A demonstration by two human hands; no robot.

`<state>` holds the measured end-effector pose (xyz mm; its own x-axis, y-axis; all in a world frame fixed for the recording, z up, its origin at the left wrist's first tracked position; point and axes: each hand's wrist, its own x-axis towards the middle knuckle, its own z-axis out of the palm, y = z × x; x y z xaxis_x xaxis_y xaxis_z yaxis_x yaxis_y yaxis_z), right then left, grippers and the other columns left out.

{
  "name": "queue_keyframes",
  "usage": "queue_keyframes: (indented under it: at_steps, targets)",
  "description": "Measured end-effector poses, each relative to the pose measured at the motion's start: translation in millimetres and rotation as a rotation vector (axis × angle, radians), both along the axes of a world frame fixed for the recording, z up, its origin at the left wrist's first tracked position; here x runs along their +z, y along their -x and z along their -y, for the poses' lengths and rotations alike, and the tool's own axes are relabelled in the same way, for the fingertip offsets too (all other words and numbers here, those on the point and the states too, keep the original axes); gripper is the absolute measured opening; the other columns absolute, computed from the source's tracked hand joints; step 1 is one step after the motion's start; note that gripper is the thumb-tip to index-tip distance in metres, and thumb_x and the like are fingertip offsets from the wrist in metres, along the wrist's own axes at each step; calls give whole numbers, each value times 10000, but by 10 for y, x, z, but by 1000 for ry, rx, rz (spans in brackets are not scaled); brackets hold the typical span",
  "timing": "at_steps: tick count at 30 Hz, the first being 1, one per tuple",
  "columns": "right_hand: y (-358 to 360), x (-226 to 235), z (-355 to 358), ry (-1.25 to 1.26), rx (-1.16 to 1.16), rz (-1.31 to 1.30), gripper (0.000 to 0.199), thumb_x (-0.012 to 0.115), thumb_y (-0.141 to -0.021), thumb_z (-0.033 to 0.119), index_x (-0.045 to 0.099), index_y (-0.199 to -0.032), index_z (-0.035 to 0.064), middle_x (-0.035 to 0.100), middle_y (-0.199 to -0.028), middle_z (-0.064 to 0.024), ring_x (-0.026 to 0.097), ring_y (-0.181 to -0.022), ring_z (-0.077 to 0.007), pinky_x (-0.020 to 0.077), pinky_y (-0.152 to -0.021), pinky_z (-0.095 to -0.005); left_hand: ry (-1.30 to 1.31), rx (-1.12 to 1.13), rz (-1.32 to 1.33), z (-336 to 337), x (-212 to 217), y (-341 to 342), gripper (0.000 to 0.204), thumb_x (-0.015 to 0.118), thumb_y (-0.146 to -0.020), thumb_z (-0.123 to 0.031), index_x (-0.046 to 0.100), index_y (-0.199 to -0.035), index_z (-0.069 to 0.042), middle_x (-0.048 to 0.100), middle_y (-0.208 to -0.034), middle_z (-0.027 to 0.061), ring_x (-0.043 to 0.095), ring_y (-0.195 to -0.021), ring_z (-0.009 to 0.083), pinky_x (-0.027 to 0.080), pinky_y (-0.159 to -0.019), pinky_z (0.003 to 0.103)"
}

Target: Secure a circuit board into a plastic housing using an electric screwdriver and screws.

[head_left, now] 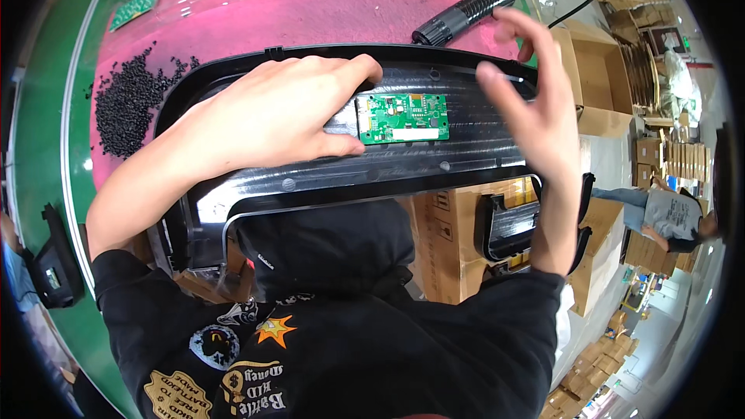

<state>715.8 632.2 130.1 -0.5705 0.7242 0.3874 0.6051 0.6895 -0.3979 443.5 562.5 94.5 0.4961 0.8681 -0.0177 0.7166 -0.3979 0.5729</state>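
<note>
Your left hand (299, 105) has thumb and forefinger parted at one end of the circuit board (407, 116), lying inside the black frame (473, 136); I can't tell if that grip pinches. Your right hand (541, 120) is spread, seemingly empty. A thumb nudge could skew the board.

Over the pink surface (326, 19), a hand could pass between the heap of tiny black pieces (126, 109) and the black cylindrical corded tool (459, 14) — beyond the black curved plastic housing (372, 173), whose raised rim obstructs. The left hand (299, 109) blocks the green rectangular circuit board's (410, 118) left end — a gap separates its right end from the right hand (539, 112).
</note>
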Motion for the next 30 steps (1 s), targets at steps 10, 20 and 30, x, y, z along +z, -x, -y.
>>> queue_keyframes:
  at_steps: [10, 20, 30]
  targets:
    - [295, -146, -1042, 556, -109, 224, 464, 557, -986, 471, 634, -1136, 39, 629, -789, -61, 596, -704, -118, 487, -667, -279, -34, -25, 57, -48, 11, 89, 444, 730, -840, -220, 558, -1204, -34, 574, -780, 88, 616, -746, 261, 488, -681, 392]
    - [814, 341, -119, 207, 122, -1093, 550, 574, -941, 86, 317, -1423, 25, 554, -1042, -108, 599, -783, -158, 578, -661, -290, -37, -38, 284, -13, -6, 90, 381, 734, -846, -175, 573, -1149, -10, 565, -792, 80, 579, -677, 221, 484, -633, 349]
    - [698, 443, 210, 1036, 667, -1371, 344, 567, -999, 357, 534, -1126, 39, 476, -771, 37, 444, -679, -82, 388, -741, -287, -411, -142, 540, 5, 73, 46, 225, 791, -797, -104, 661, -951, -6, 633, -775, 71, 623, -672, 216, 482, -564, 313]
